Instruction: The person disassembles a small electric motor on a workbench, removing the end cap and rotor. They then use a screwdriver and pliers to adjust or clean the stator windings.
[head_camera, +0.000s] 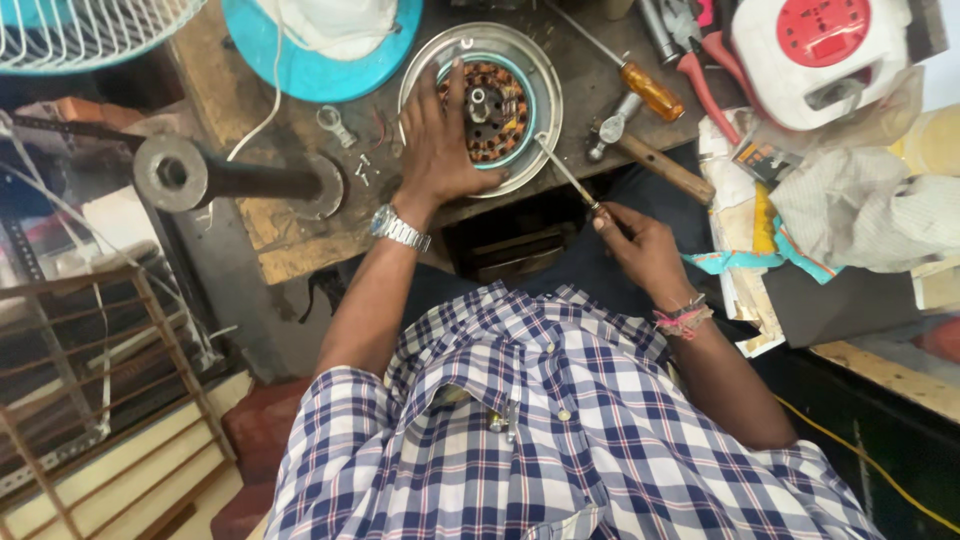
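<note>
A round fan motor (492, 105) with copper windings sits in its silver housing (540, 75) on the wooden workbench (240, 100). My left hand (440, 140), a metal watch on its wrist, lies flat on the housing's left rim and holds it down. My right hand (640, 245) grips the handle of a thin screwdriver (562, 170). Its shaft slants up and left, and the tip rests at the motor's lower right edge.
An orange-handled screwdriver (640, 85), a hammer with a wooden handle (650, 160) and red pliers (705, 80) lie right of the motor. A teal fan part (310, 70) is at the back, a bench vise (200, 178) at left, a white-and-red extension reel (820, 50) at right.
</note>
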